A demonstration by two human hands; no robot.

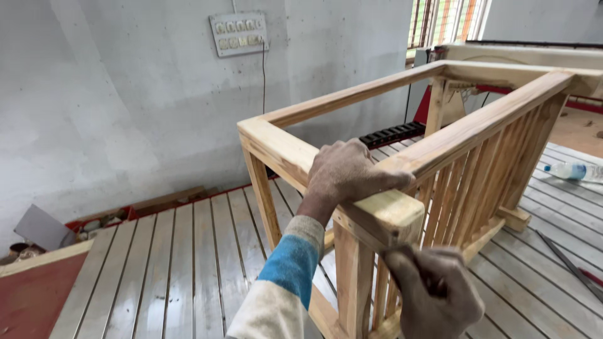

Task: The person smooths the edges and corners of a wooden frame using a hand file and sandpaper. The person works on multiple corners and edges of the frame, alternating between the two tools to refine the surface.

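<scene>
The wooden frame [440,144], a pale unfinished piece with four posts, top rails and a slatted side panel, stands upright on the slatted bench [188,263], near its right-hand part and close in front of the person. As a judgement from its present state, assembly is largely done: the top rails are joined at the corners, the vertical slats are seated between upper and lower rails on the right side, and the posts bear on the bench. The wood is bare, with no coating visible, so surface work appears to remain. The attention of both hands is on the near corner post [380,216]. The left hand [348,176] lies palm down over the top rail at that corner, fingers curled over the far edge and pressed against the wood, steadying the piece. The right hand [433,289] is closed in a loose fist just below the corner, fingertips pinched on something small held against the post face; what it holds cannot be told. The long axis of the frame runs from the near corner away toward the upper right, toward the window [446,22], with the slatted panel along the right side and the open side facing the grey wall [125,94]. A plastic bottle [575,171] lies on its side on the bench, well apart to the right.
</scene>
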